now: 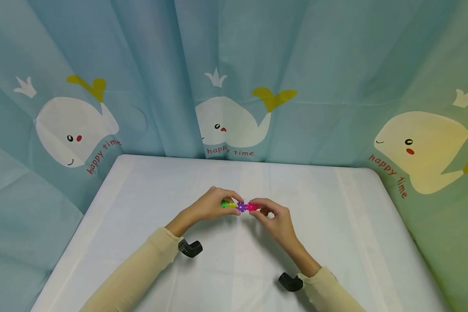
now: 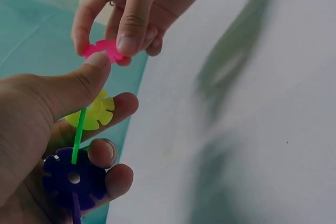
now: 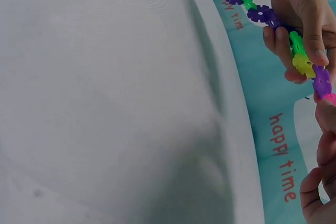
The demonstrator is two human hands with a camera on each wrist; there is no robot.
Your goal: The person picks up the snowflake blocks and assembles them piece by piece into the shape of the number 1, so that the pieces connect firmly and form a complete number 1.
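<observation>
A chain of slotted plastic snowflake discs runs through my left hand [image 1: 210, 204], whose thumb and fingers grip it. In the right wrist view the chain shows purple discs [image 3: 260, 13], green discs [image 3: 296, 43], a yellow disc [image 3: 303, 65] and another purple disc [image 3: 322, 81] near the left fingertips. My right hand [image 1: 277, 219] pinches a pink disc [image 1: 251, 206] between thumb and fingers. The pink disc touches the purple end disc; how deep their slots mesh cannot be told. Both hands are raised above the table, partly covering the chain.
A white-covered table [image 1: 335, 234] lies below the hands. Behind and beside it hangs a blue-green curtain [image 1: 327, 65] with whale prints. Black wrist cameras sit at the left wrist [image 1: 191, 248] and at the right wrist [image 1: 290, 282].
</observation>
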